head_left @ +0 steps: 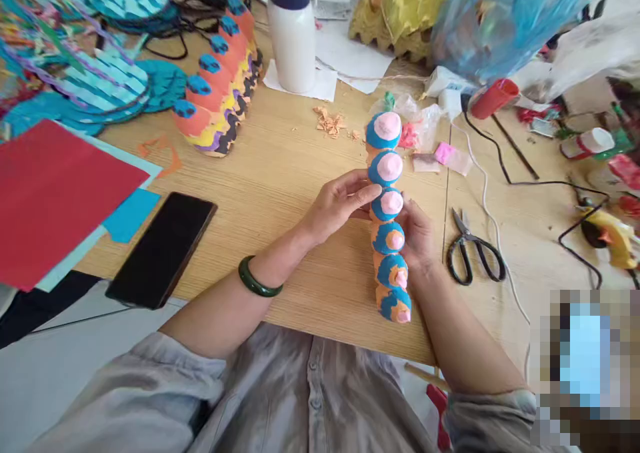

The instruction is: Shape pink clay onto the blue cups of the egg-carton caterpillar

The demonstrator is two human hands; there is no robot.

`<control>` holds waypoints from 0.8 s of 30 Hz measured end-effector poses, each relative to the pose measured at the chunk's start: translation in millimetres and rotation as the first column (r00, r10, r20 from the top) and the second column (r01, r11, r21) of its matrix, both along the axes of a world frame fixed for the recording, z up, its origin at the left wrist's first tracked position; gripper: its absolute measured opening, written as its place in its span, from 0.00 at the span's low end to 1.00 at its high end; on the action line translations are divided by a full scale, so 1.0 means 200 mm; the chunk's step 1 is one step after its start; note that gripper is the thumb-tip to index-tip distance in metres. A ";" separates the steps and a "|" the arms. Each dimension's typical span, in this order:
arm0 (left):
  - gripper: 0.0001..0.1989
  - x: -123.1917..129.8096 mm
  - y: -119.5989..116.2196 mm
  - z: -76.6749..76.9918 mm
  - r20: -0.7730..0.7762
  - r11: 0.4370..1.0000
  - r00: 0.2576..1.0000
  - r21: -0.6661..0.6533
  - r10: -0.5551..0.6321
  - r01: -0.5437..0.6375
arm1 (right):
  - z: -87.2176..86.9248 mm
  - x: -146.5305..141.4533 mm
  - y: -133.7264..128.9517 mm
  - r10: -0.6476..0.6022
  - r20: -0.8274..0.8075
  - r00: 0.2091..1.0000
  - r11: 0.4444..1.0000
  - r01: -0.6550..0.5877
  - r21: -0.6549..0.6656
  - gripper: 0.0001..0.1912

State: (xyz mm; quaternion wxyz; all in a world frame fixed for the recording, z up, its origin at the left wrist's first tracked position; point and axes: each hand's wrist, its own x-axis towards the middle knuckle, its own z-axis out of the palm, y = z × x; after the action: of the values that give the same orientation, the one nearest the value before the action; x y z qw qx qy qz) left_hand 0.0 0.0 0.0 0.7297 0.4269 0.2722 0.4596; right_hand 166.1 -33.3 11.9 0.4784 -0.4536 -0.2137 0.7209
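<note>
Upright on the wooden table, my hands hold a long painted strip of egg-carton cups [389,238] in blue and orange, with pink tips. My left hand [337,206] presses its fingers against the strip's left side at the third cup. My right hand [417,233] wraps its right side, partly hidden behind it. A green bangle [260,276] circles my left wrist. Farther left lies a similar strip [220,86] in orange, blue, yellow and black.
On the table [280,200] lie black-handled scissors [475,256], a black phone [163,250], red paper [60,200], woven blue paper discs [107,86] and paper shavings [330,123]. A white bottle [293,33] stands at the back. A yellow glue gun [613,236] and its cable lie right.
</note>
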 end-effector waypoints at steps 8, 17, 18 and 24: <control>0.29 0.01 -0.02 0.02 -0.073 0.997 0.996 0.056 0.058 -0.054 | -0.02 0.01 0.01 0.005 0.010 1.000 0.996 -0.006 0.092 0.13; 0.31 0.00 -0.02 0.01 -0.037 0.996 0.999 0.085 0.033 -0.030 | 0.01 0.03 0.00 -0.029 0.053 0.998 0.990 0.022 0.141 0.21; 0.30 0.00 -0.02 0.00 -0.034 0.996 0.999 0.085 0.035 -0.032 | 0.01 0.03 0.00 -0.026 0.060 0.998 0.987 0.016 0.163 0.21; 0.29 0.00 -0.03 0.00 -0.016 0.999 1.000 0.047 0.018 -0.017 | 0.02 0.04 0.00 0.004 0.036 0.999 0.987 -0.010 0.157 0.25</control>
State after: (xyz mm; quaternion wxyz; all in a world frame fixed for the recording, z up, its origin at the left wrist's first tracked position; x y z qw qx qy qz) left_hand -0.5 -5.4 0.0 0.7131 0.4453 0.2710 0.4688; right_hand 174.5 -33.6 15.6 0.5063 -0.4265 -0.2801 0.6952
